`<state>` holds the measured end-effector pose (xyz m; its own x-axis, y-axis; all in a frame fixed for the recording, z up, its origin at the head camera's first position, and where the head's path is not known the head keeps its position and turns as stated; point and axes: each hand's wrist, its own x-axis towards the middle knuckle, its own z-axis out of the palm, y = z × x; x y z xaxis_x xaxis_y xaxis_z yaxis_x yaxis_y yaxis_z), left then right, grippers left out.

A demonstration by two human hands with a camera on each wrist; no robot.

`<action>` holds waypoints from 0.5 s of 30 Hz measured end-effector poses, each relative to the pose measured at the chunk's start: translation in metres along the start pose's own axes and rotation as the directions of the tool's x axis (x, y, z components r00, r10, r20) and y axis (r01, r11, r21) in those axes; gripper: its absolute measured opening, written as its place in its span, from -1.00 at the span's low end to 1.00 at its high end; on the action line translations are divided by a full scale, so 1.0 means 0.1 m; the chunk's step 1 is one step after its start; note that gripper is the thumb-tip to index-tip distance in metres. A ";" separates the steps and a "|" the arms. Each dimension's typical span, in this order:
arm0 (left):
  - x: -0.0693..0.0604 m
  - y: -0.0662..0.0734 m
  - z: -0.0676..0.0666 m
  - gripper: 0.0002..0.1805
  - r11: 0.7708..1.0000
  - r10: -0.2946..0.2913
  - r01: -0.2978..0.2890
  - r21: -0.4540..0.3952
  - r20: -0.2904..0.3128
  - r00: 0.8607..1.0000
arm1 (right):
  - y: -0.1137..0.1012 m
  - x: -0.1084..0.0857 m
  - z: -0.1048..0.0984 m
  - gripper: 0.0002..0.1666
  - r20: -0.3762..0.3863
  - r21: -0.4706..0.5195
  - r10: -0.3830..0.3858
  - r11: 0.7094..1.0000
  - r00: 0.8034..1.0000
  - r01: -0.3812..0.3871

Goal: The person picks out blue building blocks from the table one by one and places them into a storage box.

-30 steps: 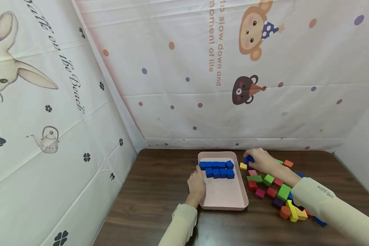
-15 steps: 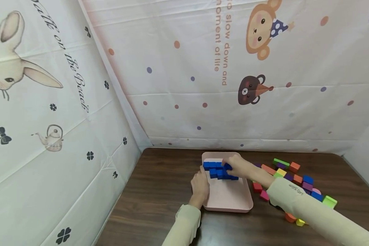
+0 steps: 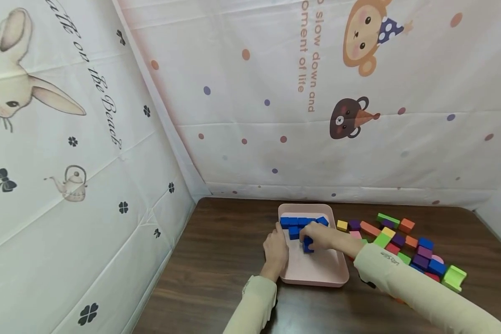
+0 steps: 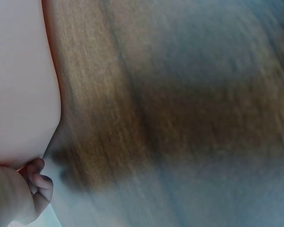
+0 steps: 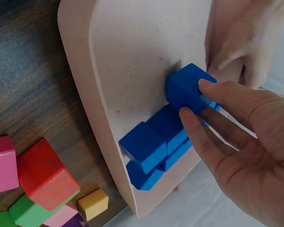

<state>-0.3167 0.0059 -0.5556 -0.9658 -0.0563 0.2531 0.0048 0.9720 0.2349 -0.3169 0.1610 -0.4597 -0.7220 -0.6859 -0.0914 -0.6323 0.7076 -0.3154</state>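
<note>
A shallow pink tray (image 3: 317,271) stands on the wooden table. Inside it, toward the far end, sit rows of blue blocks (image 5: 144,146). My right hand (image 3: 320,235) is over the tray and pinches a blue cube (image 5: 185,85) between thumb and fingertips, at the near side of those rows. My left hand (image 3: 275,250) grips the tray's left rim; in the left wrist view its curled fingers (image 4: 41,182) show against the tray wall (image 4: 23,85). Part of the blue rows is hidden behind my right hand in the head view.
Loose coloured blocks (image 3: 421,260) lie scattered to the right of the tray, some under my right forearm. A small yellow block (image 3: 342,225) lies close to the tray's right wall. A printed white curtain (image 3: 234,116) hangs behind the table.
My right hand has come from the loose blocks on the right into the tray with a blue cube, then shifted slightly nearer me. My left hand stays on the rim.
</note>
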 end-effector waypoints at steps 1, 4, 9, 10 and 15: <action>0.00 0.01 0.00 -0.30 1.000 -0.001 0.001 -0.003 -0.002 1.000 | 0.00 0.00 0.00 -0.80 0.002 0.000 0.003 1.000 1.000 -0.003; 0.01 0.04 -0.02 -0.31 1.000 -0.001 0.001 -0.006 -0.003 1.000 | 0.02 0.00 0.03 -0.80 0.003 -0.001 0.007 1.000 1.000 -0.007; 0.02 0.08 -0.03 -0.33 1.000 0.002 -0.002 -0.007 0.009 1.000 | 0.04 -0.01 0.04 -0.80 -0.013 -0.005 0.015 1.000 1.000 -0.015; 0.02 0.09 -0.04 -0.32 1.000 0.002 -0.002 -0.006 0.012 1.000 | 0.04 -0.01 0.05 -0.80 -0.019 -0.010 0.015 1.000 1.000 -0.015; 0.03 0.09 -0.03 -0.28 1.000 0.002 -0.002 0.000 0.009 1.000 | 0.04 -0.03 0.06 -0.80 -0.036 -0.021 0.015 1.000 0.999 -0.016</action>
<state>-0.3186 0.0138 -0.5498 -0.9682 -0.0519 0.2448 0.0070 0.9722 0.2341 -0.3159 0.1646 -0.4661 -0.7409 -0.6687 -0.0618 -0.6268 0.7217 -0.2937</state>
